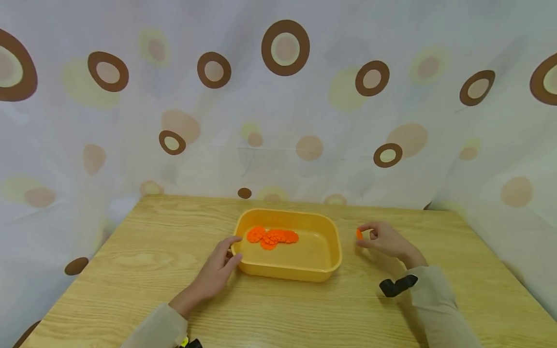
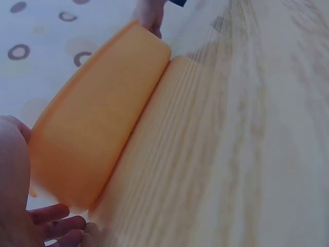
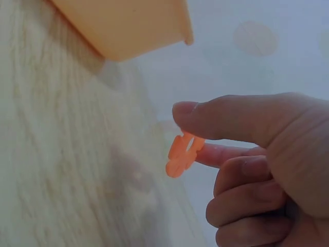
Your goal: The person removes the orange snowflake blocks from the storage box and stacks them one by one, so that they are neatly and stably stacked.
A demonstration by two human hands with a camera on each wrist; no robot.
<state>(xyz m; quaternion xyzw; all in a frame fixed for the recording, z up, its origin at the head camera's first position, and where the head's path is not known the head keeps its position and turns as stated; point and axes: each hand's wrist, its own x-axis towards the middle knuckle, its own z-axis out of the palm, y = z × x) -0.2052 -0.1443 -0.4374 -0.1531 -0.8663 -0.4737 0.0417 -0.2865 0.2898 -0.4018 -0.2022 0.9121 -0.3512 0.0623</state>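
Observation:
My left hand [image 1: 214,271] holds the left end of a yellow-orange plastic tub [image 1: 287,272], its thumb at the near left rim. In the left wrist view its fingers curl by the lower corner of the tub [image 2: 97,118]. Several flat orange snowflake-shaped plastic pieces [image 1: 275,237] lie overlapping in the left part of the tub. To the right of the tub, my right hand [image 1: 387,239] pinches one more orange snowflake piece [image 3: 179,157] between thumb and index finger, above the table. Slots and rounded lobes show on this piece in the right wrist view; the other fingers are curled in.
The tub stands on a light wood-grain table [image 1: 278,309], toward its far side. Behind and on both sides hangs a pale curtain [image 1: 278,106] with brown and beige circles. A black device [image 1: 398,285] is strapped at my right wrist.

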